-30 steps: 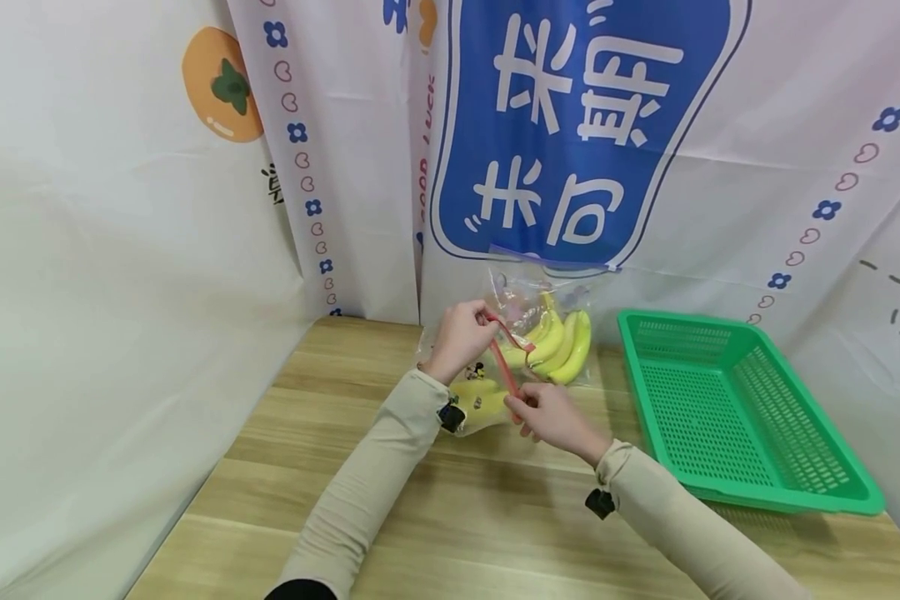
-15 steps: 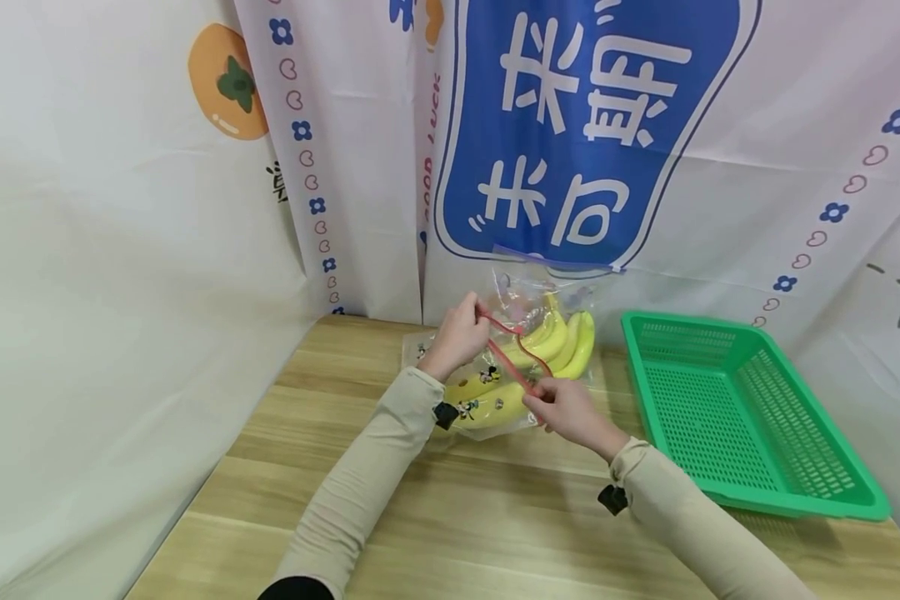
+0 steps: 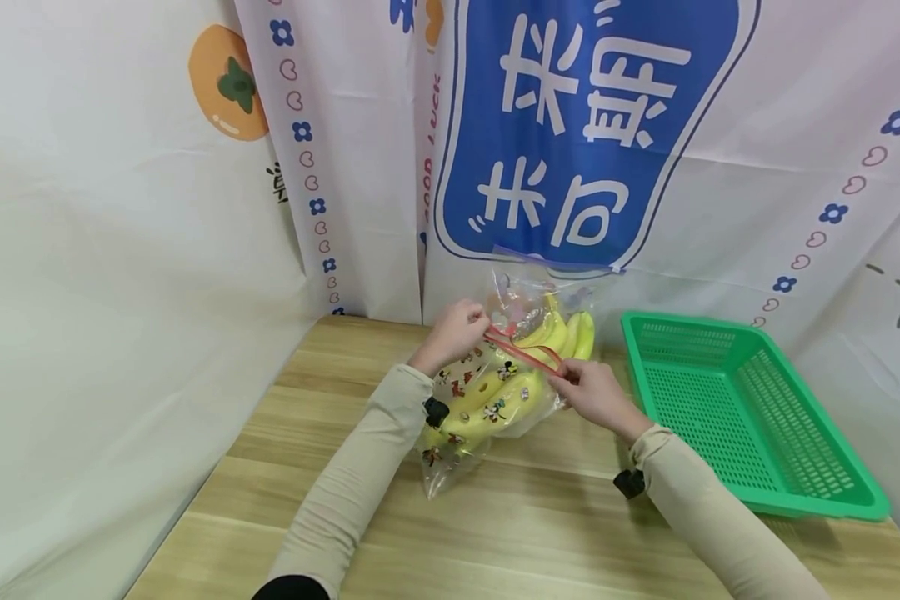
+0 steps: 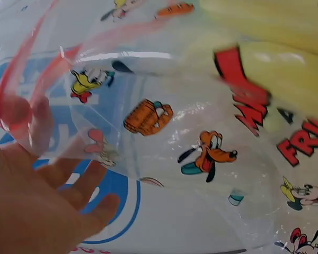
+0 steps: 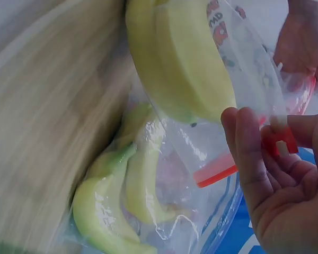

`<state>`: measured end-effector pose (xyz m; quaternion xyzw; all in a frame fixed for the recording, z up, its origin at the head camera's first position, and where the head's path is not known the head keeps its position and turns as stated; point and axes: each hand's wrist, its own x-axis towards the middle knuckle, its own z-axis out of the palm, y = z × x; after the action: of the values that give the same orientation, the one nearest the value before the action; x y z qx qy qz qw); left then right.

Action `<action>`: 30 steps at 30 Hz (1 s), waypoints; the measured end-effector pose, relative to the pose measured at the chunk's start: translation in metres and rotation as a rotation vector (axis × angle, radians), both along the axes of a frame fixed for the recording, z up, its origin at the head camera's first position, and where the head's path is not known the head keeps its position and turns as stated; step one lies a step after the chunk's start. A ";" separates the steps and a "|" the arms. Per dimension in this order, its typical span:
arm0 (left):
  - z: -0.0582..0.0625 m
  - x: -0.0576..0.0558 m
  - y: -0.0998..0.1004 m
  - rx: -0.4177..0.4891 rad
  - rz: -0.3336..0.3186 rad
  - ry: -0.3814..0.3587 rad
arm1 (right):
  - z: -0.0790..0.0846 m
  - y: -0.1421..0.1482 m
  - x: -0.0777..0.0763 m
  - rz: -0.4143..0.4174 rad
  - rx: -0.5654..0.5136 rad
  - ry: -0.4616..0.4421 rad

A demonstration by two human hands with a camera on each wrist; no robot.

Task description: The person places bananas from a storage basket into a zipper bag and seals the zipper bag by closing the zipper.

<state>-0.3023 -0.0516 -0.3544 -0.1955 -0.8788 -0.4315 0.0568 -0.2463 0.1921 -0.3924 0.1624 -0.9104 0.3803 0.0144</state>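
Note:
In the head view a clear zip bag (image 3: 512, 417) with cartoon prints and a red zip strip hangs tilted between my hands. Bananas (image 3: 471, 421) show through its plastic. My left hand (image 3: 453, 335) pinches the left end of the red strip (image 4: 15, 100), with its other fingers spread behind the film in the left wrist view. My right hand (image 3: 598, 398) pinches the other end, at a small red slider (image 5: 287, 142) in the right wrist view. The two sides of the strip stand slightly apart.
Behind it, a second clear bag (image 3: 517, 287) with a purple-blue zip leans on the printed cloth (image 3: 720, 208), holding more bananas (image 3: 583, 335). A green plastic basket (image 3: 787, 502) stands at the right of the wooden table (image 3: 540, 533).
My right hand has moved right and slightly up, away from the left one, stretching the strip. Its mouth has narrowed, and the bag with its bananas now hangs further toward the front.

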 end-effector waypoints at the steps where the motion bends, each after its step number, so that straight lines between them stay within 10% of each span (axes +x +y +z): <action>1: -0.001 0.000 -0.001 0.014 -0.041 -0.032 | 0.001 0.001 -0.001 0.001 0.009 0.010; 14: -0.011 -0.005 -0.009 0.170 -0.270 -0.294 | 0.010 0.011 -0.014 0.026 0.075 0.147; 30: -0.014 -0.009 -0.009 0.341 0.022 -0.184 | 0.010 0.023 -0.024 -0.016 -0.056 0.015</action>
<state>-0.3113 -0.0608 -0.3686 -0.1330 -0.7967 -0.5894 0.0130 -0.2703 0.2149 -0.3825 0.1574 -0.9005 0.4043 0.0288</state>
